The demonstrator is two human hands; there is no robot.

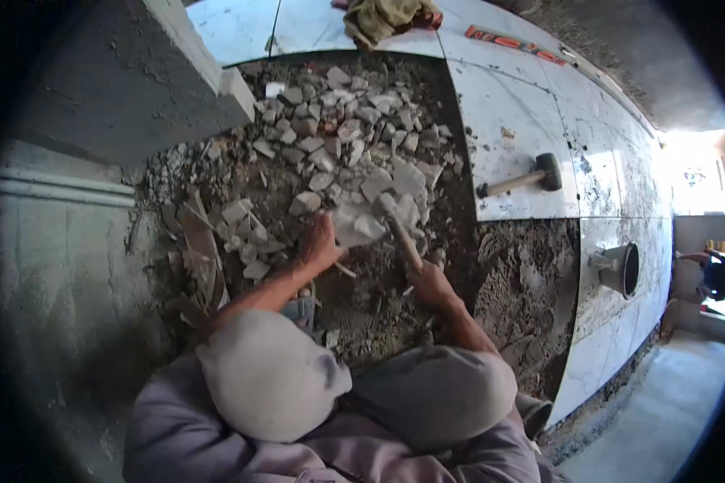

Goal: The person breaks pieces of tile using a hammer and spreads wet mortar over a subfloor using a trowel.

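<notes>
A: What are the hands doing?

B: The right hand (432, 283) is curled tightly around the wooden handle of a hammer (403, 243). The left hand (320, 245) is against the left edge of a pale broken slab (354, 226); its fingertips are hidden, so I cannot tell whether it pinches the slab or only rests there.

A: Where is the slab?

B: Between the two hands and slightly beyond them, on rough dirt. The hammer's head is over its right part; I cannot tell whether they touch.

A: And around the hands?

B: Beyond both, a heap of grey rubble (322, 153) spreads away. Left of the left hand lie strips of wood (201, 251). Just right of the right hand is a bed of rough mortar (532, 282), and farther right a grey bucket (615, 270) on white tiles (503, 105). A black-headed mallet (546, 171) lies on the tiles, beyond and right of the right hand. Past it is a red level (514, 45). An olive cloth (385, 21) lies beyond the rubble. Nearer than the hands are the person's knees (266, 374), in grey trousers.
</notes>
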